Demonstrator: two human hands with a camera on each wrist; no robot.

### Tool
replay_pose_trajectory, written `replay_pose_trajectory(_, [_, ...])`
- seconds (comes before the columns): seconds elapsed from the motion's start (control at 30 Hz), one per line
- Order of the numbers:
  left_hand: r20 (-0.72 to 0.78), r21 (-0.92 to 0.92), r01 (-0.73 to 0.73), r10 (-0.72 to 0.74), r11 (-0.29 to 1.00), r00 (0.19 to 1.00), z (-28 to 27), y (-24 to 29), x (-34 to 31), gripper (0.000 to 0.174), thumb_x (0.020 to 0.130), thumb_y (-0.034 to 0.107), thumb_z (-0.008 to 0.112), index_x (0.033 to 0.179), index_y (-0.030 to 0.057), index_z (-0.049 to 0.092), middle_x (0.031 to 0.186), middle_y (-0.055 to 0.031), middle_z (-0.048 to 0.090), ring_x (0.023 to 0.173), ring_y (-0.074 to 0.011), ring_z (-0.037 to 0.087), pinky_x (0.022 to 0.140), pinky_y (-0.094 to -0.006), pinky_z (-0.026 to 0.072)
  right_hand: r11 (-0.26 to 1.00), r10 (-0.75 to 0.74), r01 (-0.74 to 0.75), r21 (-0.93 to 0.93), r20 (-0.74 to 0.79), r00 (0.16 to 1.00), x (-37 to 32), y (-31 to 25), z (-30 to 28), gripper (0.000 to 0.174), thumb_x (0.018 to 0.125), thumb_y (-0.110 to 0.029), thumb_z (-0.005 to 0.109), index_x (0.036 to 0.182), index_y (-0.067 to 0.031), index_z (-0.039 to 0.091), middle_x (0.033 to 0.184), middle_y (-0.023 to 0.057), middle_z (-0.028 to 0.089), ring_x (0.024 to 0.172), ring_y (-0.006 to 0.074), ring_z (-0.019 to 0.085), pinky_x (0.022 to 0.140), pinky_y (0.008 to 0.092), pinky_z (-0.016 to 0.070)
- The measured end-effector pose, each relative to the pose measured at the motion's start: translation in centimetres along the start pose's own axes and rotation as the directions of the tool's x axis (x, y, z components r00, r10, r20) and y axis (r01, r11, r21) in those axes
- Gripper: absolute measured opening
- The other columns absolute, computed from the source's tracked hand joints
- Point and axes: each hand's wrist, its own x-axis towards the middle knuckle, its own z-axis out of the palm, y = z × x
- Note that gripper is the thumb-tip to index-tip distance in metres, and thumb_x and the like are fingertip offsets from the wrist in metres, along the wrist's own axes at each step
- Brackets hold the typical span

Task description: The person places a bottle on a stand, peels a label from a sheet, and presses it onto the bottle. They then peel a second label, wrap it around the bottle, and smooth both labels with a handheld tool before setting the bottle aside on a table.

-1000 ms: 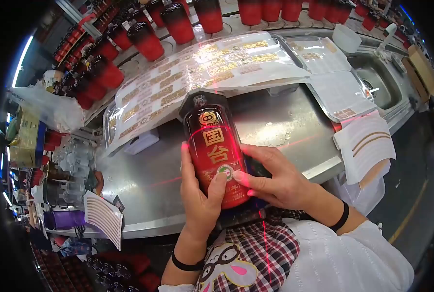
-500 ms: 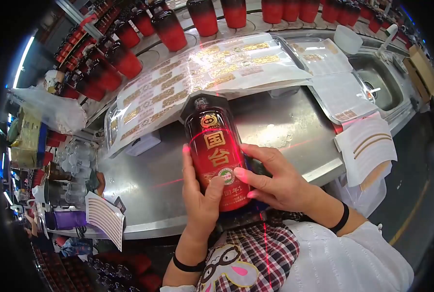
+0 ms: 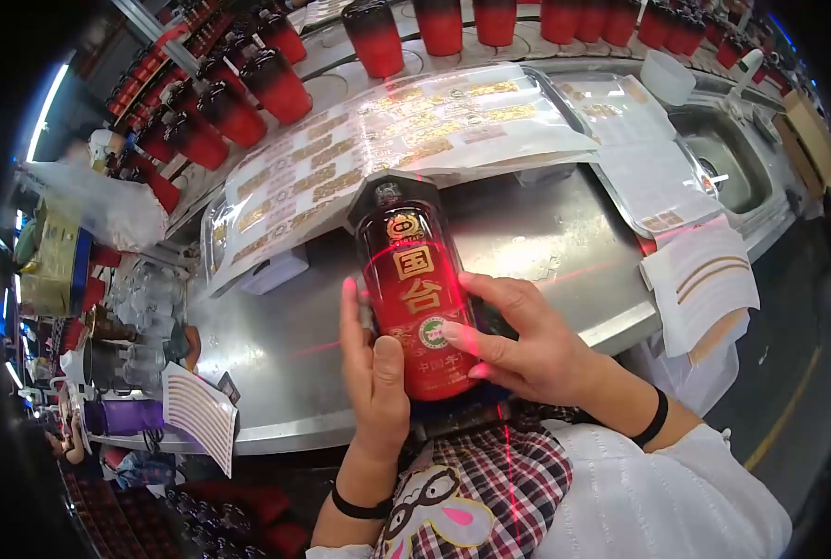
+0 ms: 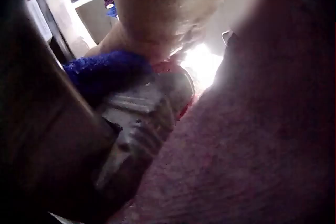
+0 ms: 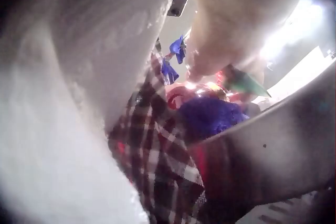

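Observation:
A red-and-black liquor bottle (image 3: 414,291) with gold characters and a round white-green label (image 3: 433,333) lies face up in a dark holder (image 3: 371,190), its neck pointing away. My left hand (image 3: 376,391) lies along the bottle's left side, fingers straight and thumb lifted off the front. From the right, my right hand (image 3: 537,340) holds the bottle's edge, its thumb tip at the round label and its fingers bent at the side. Red laser lines cross the bottle. Blue cloth (image 4: 107,69) at the holder shows in the left wrist view, also blue cloth (image 5: 210,116) in the right wrist view.
Printed gold decal sheets (image 3: 388,140) cover a tray behind the holder on the steel table (image 3: 276,363). More red-black bottles (image 3: 374,42) stand on a conveyor beyond. Striped sheets (image 3: 199,419) hang at the left edge, others (image 3: 704,279) at right near a sink (image 3: 737,168).
My left thumb has come off the bottle's front and swung left, and the left fingers have straightened. The right hand stays nearly in place. The conveyor bottles have shifted along.

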Motion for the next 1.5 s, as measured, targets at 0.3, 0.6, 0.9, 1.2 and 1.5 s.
replay_pose_trajectory(0.3, [0.388, 0.829, -0.510, 0.419, 0.230, 0.821, 0.3, 0.9, -2.6, 0.072, 0.096, 0.053, 0.052, 0.141, -0.0022, 0.044, 0.136, -0.0207, 0.055, 0.136, -0.0406, 0.040, 0.116, -0.0610, 0.0098, 1.000, 0.007, -0.007, -0.008, 0.001, 1.000, 0.2, -0.1, 0.0, 0.058, 0.074, -0.013, 0.077, 0.130, -0.0164, 0.062, 0.139, 0.0254, 0.046, 0.115, 0.0405, 0.054, 0.098, 0.0475, 0.0453])
replay_pose_trajectory(0.6, [0.272, 0.861, -0.418, 0.430, 0.292, 0.861, -2.5, -1.4, -4.7, 0.066, 0.092, 0.042, 0.061, 0.141, 0.0007, 0.045, 0.137, -0.0153, 0.055, 0.136, -0.0391, 0.040, 0.116, -0.0600, 0.0125, 1.000, -0.001, 0.001, -0.030, 0.016, 1.000, 0.2, -0.1, 0.1, 0.054, 0.076, -0.012, 0.076, 0.129, -0.0155, 0.063, 0.138, 0.0252, 0.047, 0.117, 0.0410, 0.054, 0.098, 0.0476, 0.0454])
replay_pose_trajectory(0.9, [0.440, 0.834, -0.535, 0.420, 0.138, 0.794, -1.8, 0.1, -3.4, 0.062, 0.085, 0.036, 0.069, 0.134, 0.0001, 0.054, 0.134, -0.0125, 0.058, 0.135, -0.0348, 0.039, 0.116, -0.0589, 0.0166, 0.998, 0.008, -0.006, -0.069, 0.031, 0.999, 0.2, -0.5, 0.1, 0.058, 0.077, -0.012, 0.076, 0.133, -0.0153, 0.060, 0.139, 0.0248, 0.045, 0.118, 0.0411, 0.053, 0.099, 0.0476, 0.0451])
replay_pose_trajectory(1.2, [0.332, 0.889, -0.433, 0.443, 0.149, 0.833, -3.5, -0.3, -3.9, 0.062, 0.085, 0.025, 0.068, 0.137, -0.0021, 0.047, 0.133, -0.0156, 0.058, 0.135, -0.0401, 0.040, 0.116, -0.0597, 0.0155, 0.998, 0.016, -0.011, -0.065, 0.076, 0.997, 0.3, -0.8, -0.5, 0.060, 0.077, -0.015, 0.077, 0.134, -0.0140, 0.059, 0.141, 0.0252, 0.044, 0.119, 0.0416, 0.052, 0.100, 0.0478, 0.0439])
replay_pose_trajectory(1.5, [0.445, 0.860, -0.505, 0.377, 0.072, 0.812, -0.3, 1.1, -2.8, 0.063, 0.083, 0.024, 0.070, 0.140, 0.0067, 0.049, 0.133, -0.0082, 0.060, 0.136, -0.0354, 0.041, 0.117, -0.0602, 0.0124, 0.998, 0.036, -0.032, -0.046, 0.093, 0.995, -0.1, -0.7, -0.3, 0.059, 0.080, -0.020, 0.075, 0.135, -0.0125, 0.057, 0.143, 0.0249, 0.042, 0.121, 0.0413, 0.050, 0.102, 0.0481, 0.0422])
